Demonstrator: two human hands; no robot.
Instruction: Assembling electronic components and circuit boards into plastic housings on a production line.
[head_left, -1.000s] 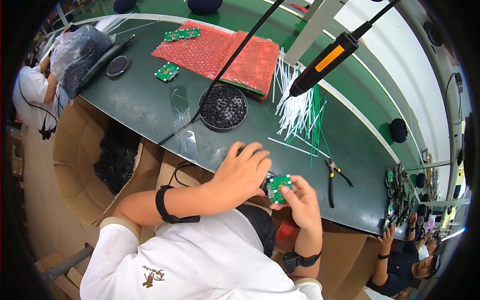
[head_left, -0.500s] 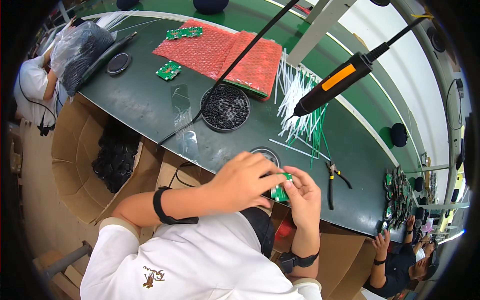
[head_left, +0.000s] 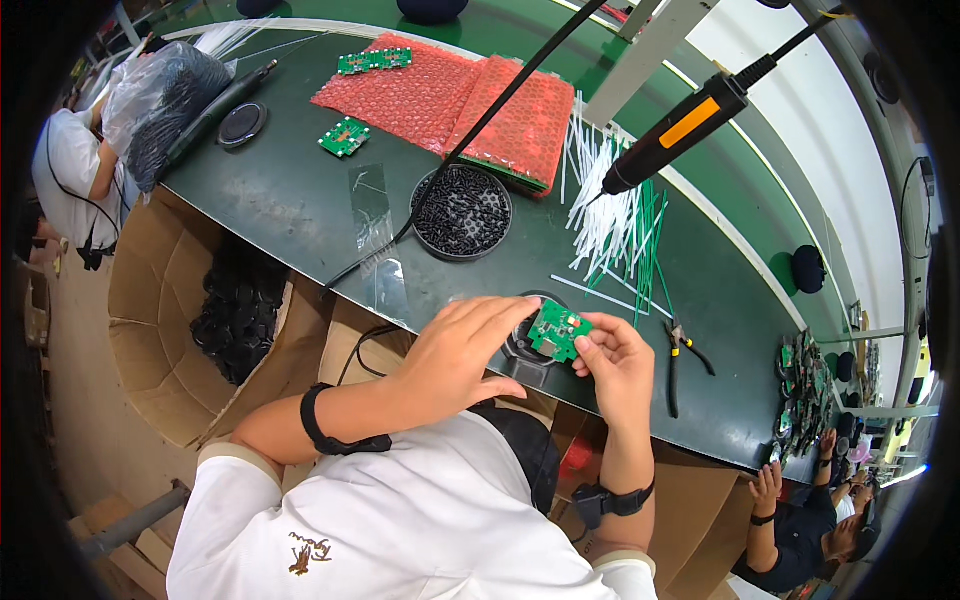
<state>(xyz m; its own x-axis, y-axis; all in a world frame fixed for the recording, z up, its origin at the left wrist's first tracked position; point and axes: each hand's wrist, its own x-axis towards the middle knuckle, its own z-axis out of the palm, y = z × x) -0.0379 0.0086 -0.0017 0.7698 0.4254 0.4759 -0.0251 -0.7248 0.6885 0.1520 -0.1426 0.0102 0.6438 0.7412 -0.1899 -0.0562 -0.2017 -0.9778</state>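
Note:
Between the thumb and fingers of my right hand is a green circuit board, its face with small components turned up. My left hand is open at the board's left side, fingers stretched out and thumb apart; its fingertips come close to the board's upper left corner, and I cannot tell whether they touch. Below the board, at the bench's near edge, sits a dark round device housing, partly hidden by the board and left hand.
A round dish of small black parts stands ahead, beside red bubble wrap. An electric screwdriver hangs over white and green strips. Pliers lie right, near piled boards. A carton stands left. Co-workers are at both sides.
My right hand has turned the circuit board flatter, so more of its face shows. My left hand's fingers have straightened and drawn back from it. More of the dark housing beneath is visible.

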